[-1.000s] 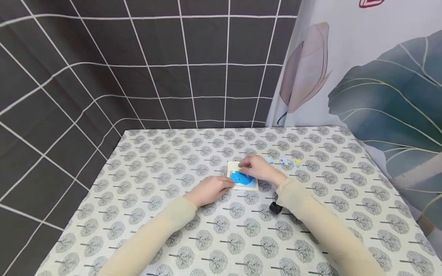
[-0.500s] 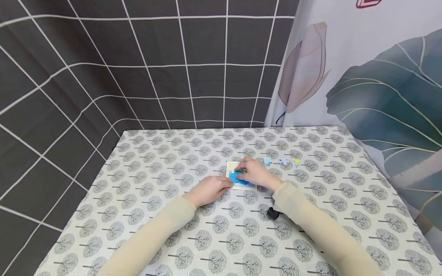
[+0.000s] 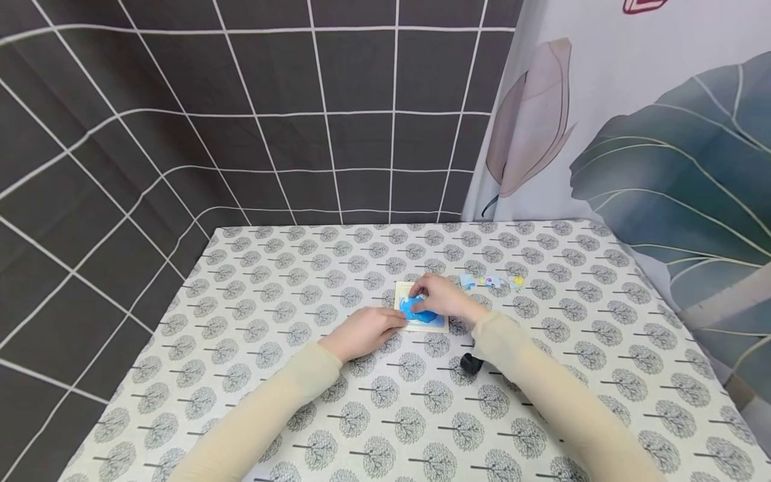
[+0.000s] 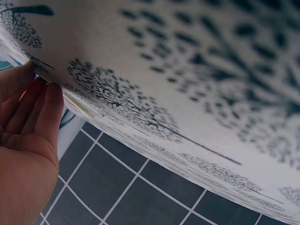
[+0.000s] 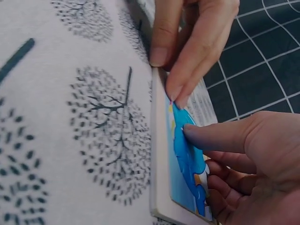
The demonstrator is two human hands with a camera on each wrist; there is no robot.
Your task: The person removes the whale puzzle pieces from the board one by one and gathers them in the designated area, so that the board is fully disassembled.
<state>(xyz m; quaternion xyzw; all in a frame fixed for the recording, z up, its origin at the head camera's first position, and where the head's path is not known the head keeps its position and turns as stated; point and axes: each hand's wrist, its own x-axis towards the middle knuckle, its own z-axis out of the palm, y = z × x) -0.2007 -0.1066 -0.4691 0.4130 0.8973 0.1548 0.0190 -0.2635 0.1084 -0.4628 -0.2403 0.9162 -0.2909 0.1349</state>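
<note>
A small jigsaw puzzle tray (image 3: 444, 328) with a pale frame and a blue animal picture lies on the table. My left hand (image 3: 364, 331) grips its left side. In the right wrist view, the left thumb is against the frame's edge and the fingertips rest over the picture. My right hand (image 3: 442, 294) reaches over the tray from the right. Its thumb lies on a blue puzzle piece (image 5: 185, 152), while the other fingers curl at the far side of it. Bare wood-coloured gaps show beside the blue shapes there. The left wrist view shows mainly the left hand (image 4: 30, 131) and tablecloth.
Several loose puzzle pieces (image 3: 494, 282), pale blue with a yellow sun on one, lie to the right behind the right hand. A black wrist device (image 3: 471, 363) hangs under the right forearm. The table (image 3: 337, 268) has a tree-print cloth; dark gridded curtain (image 3: 361, 140) stands behind.
My right hand has shifted slightly left and lower onto the picture, its thumb coming down on the blue piece. More of the loose pieces shows behind it. The left hand stays in place.
</note>
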